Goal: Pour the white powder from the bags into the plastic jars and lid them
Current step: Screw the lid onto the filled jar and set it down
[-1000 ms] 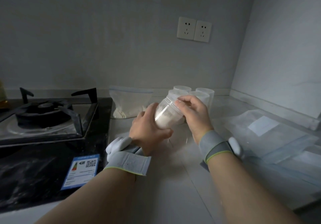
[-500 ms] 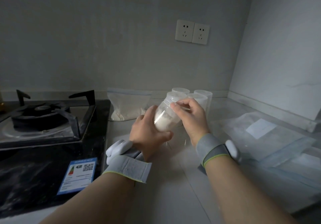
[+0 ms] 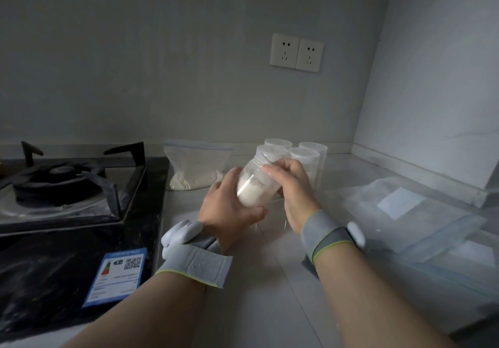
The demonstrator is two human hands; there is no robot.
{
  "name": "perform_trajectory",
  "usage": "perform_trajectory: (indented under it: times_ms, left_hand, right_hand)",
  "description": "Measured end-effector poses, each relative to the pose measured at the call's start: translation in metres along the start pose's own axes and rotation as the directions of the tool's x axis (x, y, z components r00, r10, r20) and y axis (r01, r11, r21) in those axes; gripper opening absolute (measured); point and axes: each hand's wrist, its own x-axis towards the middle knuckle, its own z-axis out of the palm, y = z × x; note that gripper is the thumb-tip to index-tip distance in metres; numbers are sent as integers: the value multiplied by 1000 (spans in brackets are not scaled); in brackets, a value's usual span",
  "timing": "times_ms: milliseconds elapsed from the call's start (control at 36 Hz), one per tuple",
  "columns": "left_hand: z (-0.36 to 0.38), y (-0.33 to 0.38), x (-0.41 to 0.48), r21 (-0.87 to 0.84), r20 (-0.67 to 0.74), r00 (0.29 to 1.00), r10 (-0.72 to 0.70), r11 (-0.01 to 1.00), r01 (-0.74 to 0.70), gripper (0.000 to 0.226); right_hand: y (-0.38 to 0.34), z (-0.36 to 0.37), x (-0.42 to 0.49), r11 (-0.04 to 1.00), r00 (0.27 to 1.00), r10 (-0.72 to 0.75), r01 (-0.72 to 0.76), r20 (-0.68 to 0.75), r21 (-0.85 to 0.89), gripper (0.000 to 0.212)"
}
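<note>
A clear plastic jar (image 3: 252, 189), partly filled with white powder, is tilted above the counter with its mouth toward the back right. My left hand (image 3: 229, 207) grips its base and lower side. My right hand (image 3: 293, 184) curls its fingers round the jar's neck and lid (image 3: 271, 153). Behind the hands stand three lidded jars (image 3: 305, 155) holding powder. A zip bag (image 3: 195, 166) with white powder at its bottom leans upright at the back, next to the stove.
A black gas stove (image 3: 67, 185) with a burner grate fills the left side. Several flat empty zip bags (image 3: 405, 212) lie on the counter at the right. Two wall sockets (image 3: 296, 52) sit above the jars. The right wall closes off the corner.
The jar stays held in both hands and has shifted slightly; my right hand's fingers have turned round the lid. The view has tilted a little upward.
</note>
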Motion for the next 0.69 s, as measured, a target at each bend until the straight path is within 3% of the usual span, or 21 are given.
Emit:
perform_trajectory:
  times_ms: [167,333,694]
  left_hand:
    - [-2,2,-2,-45,15,1000,10,999,-9,76]
    - [1,1,-4,-205,28,997,-66,976,71,70]
    - [0,3,-6,-196,44,997,-59,978,67,73]
  right_hand:
    - [-1,-1,1,999,999,-24,25,-21,21,33]
    - [0,-1,1,997,998,-56,54,24,63,29]
    - [-1,0,0,997,999,-1,-2,41,83,28]
